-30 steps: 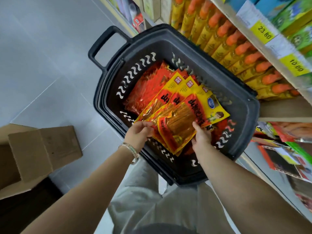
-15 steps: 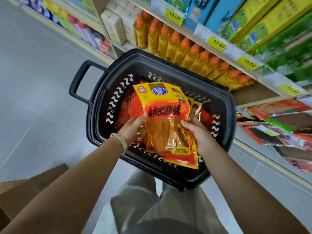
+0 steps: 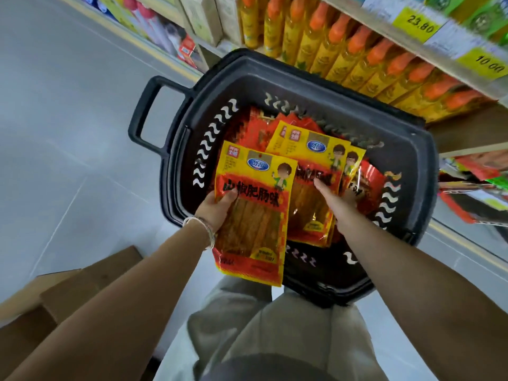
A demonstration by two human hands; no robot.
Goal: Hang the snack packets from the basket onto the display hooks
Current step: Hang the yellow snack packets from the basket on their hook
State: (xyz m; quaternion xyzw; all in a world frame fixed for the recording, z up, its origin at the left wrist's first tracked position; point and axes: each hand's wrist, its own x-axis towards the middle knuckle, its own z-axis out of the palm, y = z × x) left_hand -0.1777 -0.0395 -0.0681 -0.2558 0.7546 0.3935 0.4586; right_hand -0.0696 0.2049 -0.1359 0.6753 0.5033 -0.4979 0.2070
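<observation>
**Both hands on snack pkts over the basket**

Head view: the left hand [image 3: 217, 207] holds one snack pkt [image 3: 253, 224] upright over the basket's near-left rim. Its thumb is curled over the front at the red band, and the other fingers are behind the pkt, out of sight. Pkt is yellow on top, w/ a red band of black characters and a clear window below showing brownish strips. Its btm edge hangs past the rim, above the person's trousers [image 3: 275, 331]. A bracelet [image 3: 204, 229] sits on that wrist.

The right hand [image 3: 334, 206] is inside the basket [image 3: 428, 166], on a bunch of pkts [image 3: 308, 158] of the same kind, fanned & tilted up. The held pkt overlaps the bunch in view; can't tell if they touch. One finger lies straight across the front pkt. The rest are tucked behind the bunch's right edge, mostly hidden, so the hand pinches the bunch btwn them.

Under & behind the bunch, red pkts [image 3: 258, 127] lie in the basket. Basket is black, w/ a loop handle [image 3: 143, 119] on its left, over grey floor [image 3: 68, 133], close beside the shelf [image 3: 472, 130].

On the shelf stands a row of yellow bottles [image 3: 338, 48] w/ orange caps. Price tags [image 3: 419, 24] above them read 23.80 and 10.00. Below the shelf at right are more goods [image 3: 472, 199], too blurred to name. A cardboard box [image 3: 90, 281] sits at btm left.
</observation>
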